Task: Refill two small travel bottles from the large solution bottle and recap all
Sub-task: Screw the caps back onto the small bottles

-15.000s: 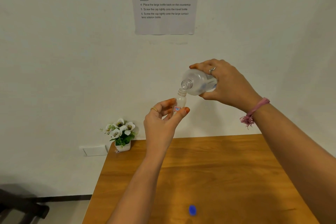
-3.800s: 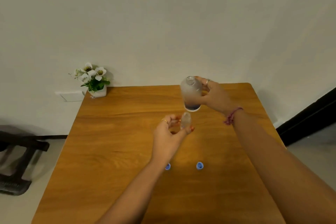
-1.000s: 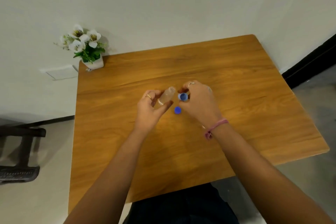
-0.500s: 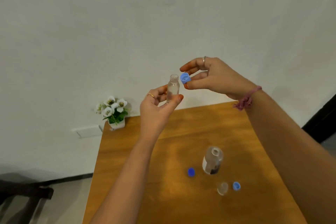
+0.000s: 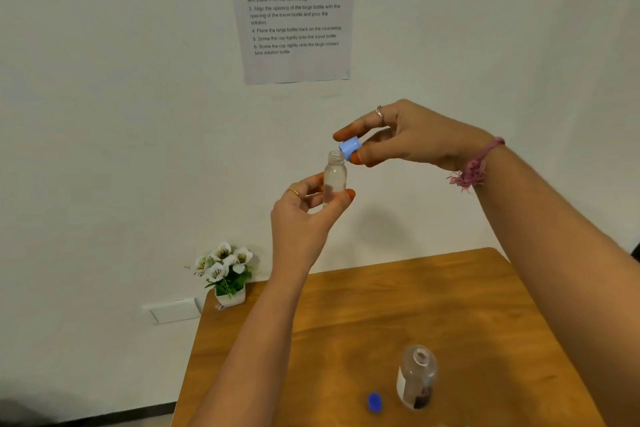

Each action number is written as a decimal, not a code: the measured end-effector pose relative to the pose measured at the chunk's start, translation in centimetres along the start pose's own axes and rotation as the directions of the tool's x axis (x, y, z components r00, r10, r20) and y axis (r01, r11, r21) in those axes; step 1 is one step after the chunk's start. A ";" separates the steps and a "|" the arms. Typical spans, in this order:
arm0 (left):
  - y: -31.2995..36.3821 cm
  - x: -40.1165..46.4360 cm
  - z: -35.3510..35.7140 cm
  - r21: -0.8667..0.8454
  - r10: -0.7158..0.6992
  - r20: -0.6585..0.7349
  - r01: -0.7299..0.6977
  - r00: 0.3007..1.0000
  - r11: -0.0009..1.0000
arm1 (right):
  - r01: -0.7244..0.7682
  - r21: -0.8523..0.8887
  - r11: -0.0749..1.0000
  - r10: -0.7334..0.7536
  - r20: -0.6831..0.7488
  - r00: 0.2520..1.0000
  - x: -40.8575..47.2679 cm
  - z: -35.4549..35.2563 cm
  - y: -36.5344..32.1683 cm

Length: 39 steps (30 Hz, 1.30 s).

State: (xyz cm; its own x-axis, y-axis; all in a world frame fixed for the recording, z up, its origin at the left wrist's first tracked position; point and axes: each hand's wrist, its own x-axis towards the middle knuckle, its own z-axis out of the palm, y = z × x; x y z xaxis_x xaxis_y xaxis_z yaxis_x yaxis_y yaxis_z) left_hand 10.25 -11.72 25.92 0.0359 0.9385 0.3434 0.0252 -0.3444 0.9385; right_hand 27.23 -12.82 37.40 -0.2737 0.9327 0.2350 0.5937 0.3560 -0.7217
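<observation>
**Here, a cap held beside the open neck of a travel bottle**

Here we read the scene from left to right. At far left, low on the white wall, we see a white wall plate (image 5: 175, 311); just right of it a small pot of white flowers (image 5: 227, 274) stands on the far left corner of the wooden table (image 5: 346, 315). Above, a printed instruction sheet (image 5: 294, 10) is fixed to the wall.

Raised above the table, the left hand (image 5: 304, 215) grips the small travel bottle (image 5: 334, 177) upright between thumb and curled fingers; its neck is uncapped and its clear body shows against the wall. Just right of the neck, the right hand (image 5: 412, 139) pinches a light blue cap (image 5: 349, 146) between thumb and forefinger. The cap is tilted and sits beside the rim, touching or nearly touching it; we cannot tell which. A pink wrist cord (image 5: 474, 166) hangs at the right wrist.

On the table below, near the lower edge, a darker blue cap (image 5: 374, 402) lies just left of the large solution bottle (image 5: 417, 378), which stands upright and uncapped. The right forearm crosses the table's right side and hides what lies behind it.
</observation>
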 end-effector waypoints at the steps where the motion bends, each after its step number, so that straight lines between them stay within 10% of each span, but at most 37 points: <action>1: 0.2 0.1 0.0 0.002 0.001 0.000 -0.001 1.000 1.000 | 0.015 0.001 1.000 -0.015 -0.001 1.000 0.0 -0.2 -0.3; 18: 0.7 0.1 -0.1 0.008 -0.009 0.015 0.009 1.000 1.000 | -0.007 -0.516 0.857 0.008 0.000 1.000 1.7 0.5 -3.1; 23: 0.6 -0.1 0.1 -0.001 -0.014 0.016 0.014 1.000 1.000 | 0.044 -0.285 0.958 0.007 0.175 0.984 0.4 -1.3 -2.7; 28: 0.1 -0.7 0.7 -0.029 -0.042 0.020 0.043 0.999 0.999 | -0.052 -0.435 0.899 0.014 -0.091 0.996 0.9 0.9 -1.9; 34: 0.1 -1.0 1.0 -0.039 -0.050 0.025 0.051 0.998 0.998 | 0.018 0.011 1.000 -0.018 0.031 0.999 -0.9 1.0 -0.6; 37: -0.2 -1.3 1.2 -0.051 -0.058 0.032 0.059 0.998 0.997 | -0.044 -0.126 0.991 0.026 -0.144 0.989 -0.4 2.5 -0.3; 39: -0.3 -1.3 1.2 -0.057 -0.061 0.027 0.062 0.998 0.996 | -0.107 -0.085 0.991 0.108 0.005 0.994 -0.9 2.1 0.1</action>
State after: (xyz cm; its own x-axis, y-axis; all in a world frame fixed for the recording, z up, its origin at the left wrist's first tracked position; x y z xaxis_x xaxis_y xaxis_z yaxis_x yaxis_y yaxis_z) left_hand 11.37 -12.89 25.13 0.0612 0.9567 0.2845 -0.0293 -0.2832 0.9586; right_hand 25.93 -13.72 35.69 -0.2119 0.9654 0.1522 0.6815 0.2576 -0.6850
